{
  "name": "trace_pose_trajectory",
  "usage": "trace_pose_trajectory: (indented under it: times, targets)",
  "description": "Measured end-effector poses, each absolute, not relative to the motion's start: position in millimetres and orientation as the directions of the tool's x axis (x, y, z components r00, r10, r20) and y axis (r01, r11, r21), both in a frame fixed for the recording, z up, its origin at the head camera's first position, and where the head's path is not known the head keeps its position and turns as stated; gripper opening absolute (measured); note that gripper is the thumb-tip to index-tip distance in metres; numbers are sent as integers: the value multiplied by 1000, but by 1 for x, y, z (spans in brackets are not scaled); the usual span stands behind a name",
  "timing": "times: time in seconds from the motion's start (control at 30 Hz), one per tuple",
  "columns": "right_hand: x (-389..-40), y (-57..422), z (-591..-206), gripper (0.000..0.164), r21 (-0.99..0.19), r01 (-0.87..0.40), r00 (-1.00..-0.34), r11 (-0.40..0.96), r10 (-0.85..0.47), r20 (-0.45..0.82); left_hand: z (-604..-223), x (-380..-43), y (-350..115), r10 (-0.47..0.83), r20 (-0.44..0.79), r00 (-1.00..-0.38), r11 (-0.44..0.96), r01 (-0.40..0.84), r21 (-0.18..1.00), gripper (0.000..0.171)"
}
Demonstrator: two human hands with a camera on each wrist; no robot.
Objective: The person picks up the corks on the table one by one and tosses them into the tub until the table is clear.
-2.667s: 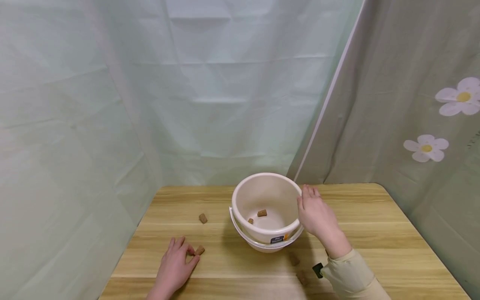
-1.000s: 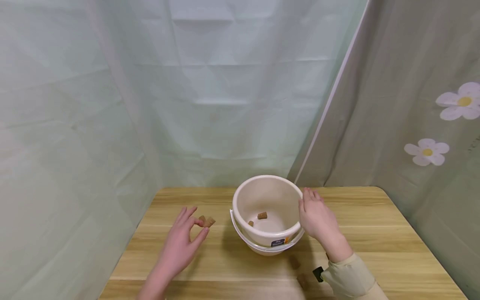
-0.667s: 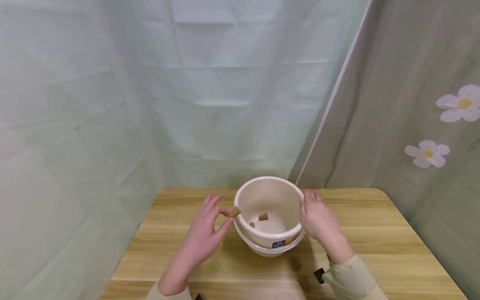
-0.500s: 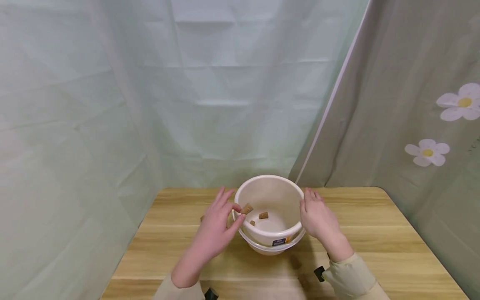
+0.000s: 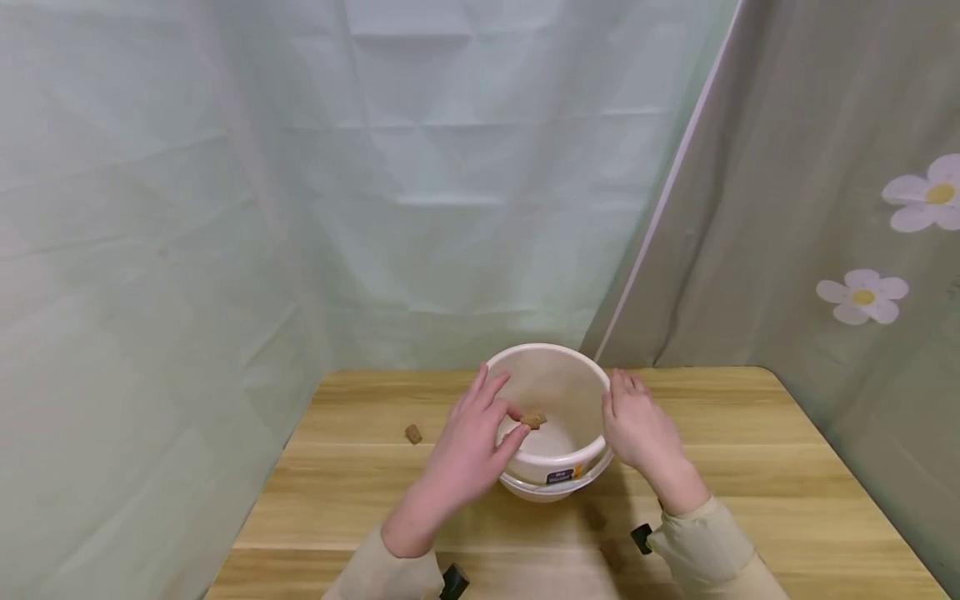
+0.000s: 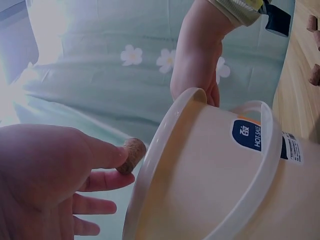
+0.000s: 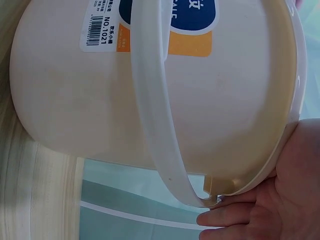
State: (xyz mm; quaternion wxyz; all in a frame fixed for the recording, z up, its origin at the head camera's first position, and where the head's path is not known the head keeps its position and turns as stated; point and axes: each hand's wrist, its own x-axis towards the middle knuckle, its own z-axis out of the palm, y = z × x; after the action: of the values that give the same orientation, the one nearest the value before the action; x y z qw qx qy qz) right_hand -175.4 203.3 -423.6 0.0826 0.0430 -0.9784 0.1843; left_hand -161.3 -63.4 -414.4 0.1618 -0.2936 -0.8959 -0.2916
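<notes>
Between thumb and index finger, my left hand (image 5: 468,437) pinches a cork (image 6: 132,155); the other fingers are spread. In the head view this cork is over the mouth of a white plastic bucket (image 5: 551,460), in front of corks lying inside, which are largely hidden. My right hand (image 5: 641,425) rests against the bucket's right rim. In the right wrist view its visible fingers (image 7: 227,215) lie extended by the handle's pivot. The white bail handle (image 7: 152,100) hangs down the labelled front side.
One loose cork (image 5: 413,434) lies on the wooden table (image 5: 345,483), left of the bucket. Several more corks (image 6: 315,75) lie in front of it, two of them in its shadow. Pale curtains (image 5: 465,208) hang behind and on both sides.
My left hand has picked the nearer cork off the table and carried it right and up, over the bucket's mouth. My right hand stays at the rim.
</notes>
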Motion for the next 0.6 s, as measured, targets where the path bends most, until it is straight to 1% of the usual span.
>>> trace_pose_trajectory:
  times: [0.43, 0.6]
  targets:
    - [-176, 206, -424, 58, -359, -115, -985, 926, -60, 162, -414, -158, -49, 469, 459, -755, 673, 642, 368, 14]
    - [-177, 206, -424, 58, -357, -122, -984, 926, -64, 169, -414, -155, -46, 483, 434, -760, 691, 636, 344, 16]
